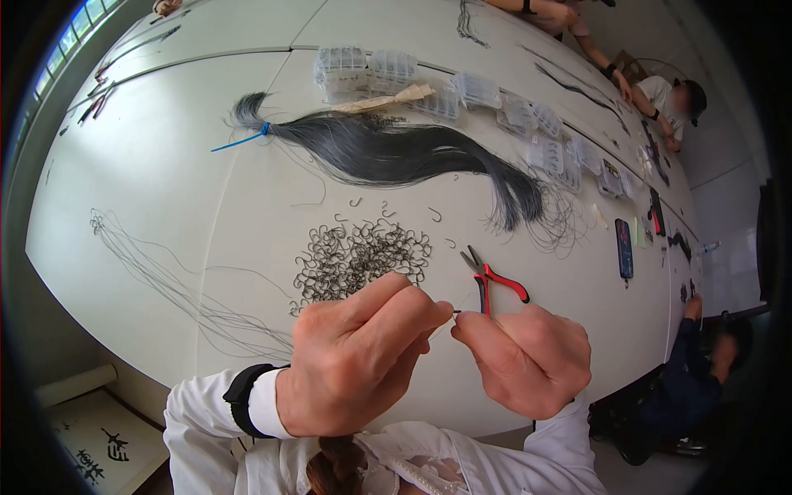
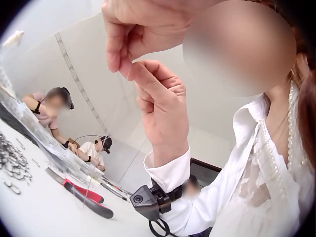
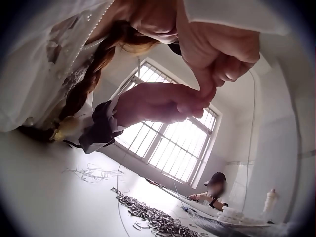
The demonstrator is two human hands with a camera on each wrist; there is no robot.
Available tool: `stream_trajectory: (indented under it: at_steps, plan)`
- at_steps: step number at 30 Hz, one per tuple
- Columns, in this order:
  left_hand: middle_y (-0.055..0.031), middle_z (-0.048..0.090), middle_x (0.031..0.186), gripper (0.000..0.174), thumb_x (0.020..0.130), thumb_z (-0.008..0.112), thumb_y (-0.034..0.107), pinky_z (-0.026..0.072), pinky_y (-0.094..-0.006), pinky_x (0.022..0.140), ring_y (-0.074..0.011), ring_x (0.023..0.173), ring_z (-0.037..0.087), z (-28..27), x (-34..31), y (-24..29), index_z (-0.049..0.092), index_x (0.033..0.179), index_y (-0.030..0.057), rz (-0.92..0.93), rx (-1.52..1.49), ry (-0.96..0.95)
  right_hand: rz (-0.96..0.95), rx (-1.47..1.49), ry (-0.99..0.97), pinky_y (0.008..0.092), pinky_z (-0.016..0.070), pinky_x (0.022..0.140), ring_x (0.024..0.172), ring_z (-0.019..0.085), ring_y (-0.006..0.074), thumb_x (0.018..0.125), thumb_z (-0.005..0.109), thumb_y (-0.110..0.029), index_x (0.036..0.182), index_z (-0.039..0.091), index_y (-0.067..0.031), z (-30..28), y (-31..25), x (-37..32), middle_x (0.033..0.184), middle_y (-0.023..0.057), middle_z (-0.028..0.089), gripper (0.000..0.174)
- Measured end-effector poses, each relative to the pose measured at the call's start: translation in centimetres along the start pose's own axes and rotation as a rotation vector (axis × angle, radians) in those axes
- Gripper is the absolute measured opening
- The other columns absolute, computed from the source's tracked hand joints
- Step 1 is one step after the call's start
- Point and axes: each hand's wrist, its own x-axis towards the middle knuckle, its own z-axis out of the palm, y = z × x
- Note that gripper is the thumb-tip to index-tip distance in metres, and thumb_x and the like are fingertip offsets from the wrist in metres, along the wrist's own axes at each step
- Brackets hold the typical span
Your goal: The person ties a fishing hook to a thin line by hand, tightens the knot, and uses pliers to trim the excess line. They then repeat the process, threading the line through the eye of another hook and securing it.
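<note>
In the head view the left hand and right hand meet over the table's near edge, fingertips almost touching. Between them shows a tiny dark piece, likely a hook, with a thin line; both hands pinch there, though the fingers hide most of it. A pile of dark metal hooks lies just beyond the left hand. Red and black pliers, jaws apart, lie beyond the right hand. Thin strands are spread at the left. A dark bundle of line, tied in blue, lies farther back.
Clear plastic boxes stand in a row behind the bundle. A phone lies at the right. Other people sit around the table, one in white and one in dark clothes. More pliers lie at the far left.
</note>
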Motion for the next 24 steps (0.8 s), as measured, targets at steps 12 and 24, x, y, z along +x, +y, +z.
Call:
stream_trajectory:
  at_steps: [12, 24]
  plan:
    - [-0.0081, 0.06, 0.067, 0.014, 0.07, 0.06, -0.017, 0.0484, -0.0219, 0.047, -0.0151, 0.056, 0.065, 0.0, 0.5, -0.2, 0.062, 0.075, -0.0034, -0.111, -0.229, -0.102, 0.106, 0.179, 0.03, 0.0247, 0.0425, 0.041, 0.053, 0.055, 0.0127, 0.06, 0.07, 0.006, 0.092, 0.068, -0.0014, 0.1, 1.9, 0.3, 0.074, 0.0023, 0.055, 0.033]
    - [-0.0098, 0.062, 0.075, 0.009, 0.077, 0.06, -0.014, 0.0519, -0.0231, 0.051, -0.0137, 0.059, 0.063, 0.4, 0.4, -1.0, 0.057, 0.076, -0.0054, -0.148, -0.316, -0.01, 0.59, 0.735, -0.145, 0.0222, 0.0373, 0.043, 0.049, 0.05, 0.0086, 0.075, 0.07, 0.003, 0.08, 0.068, -0.0025, 0.9, 1.7, 0.9, 0.063, 0.0038, 0.057, 0.008]
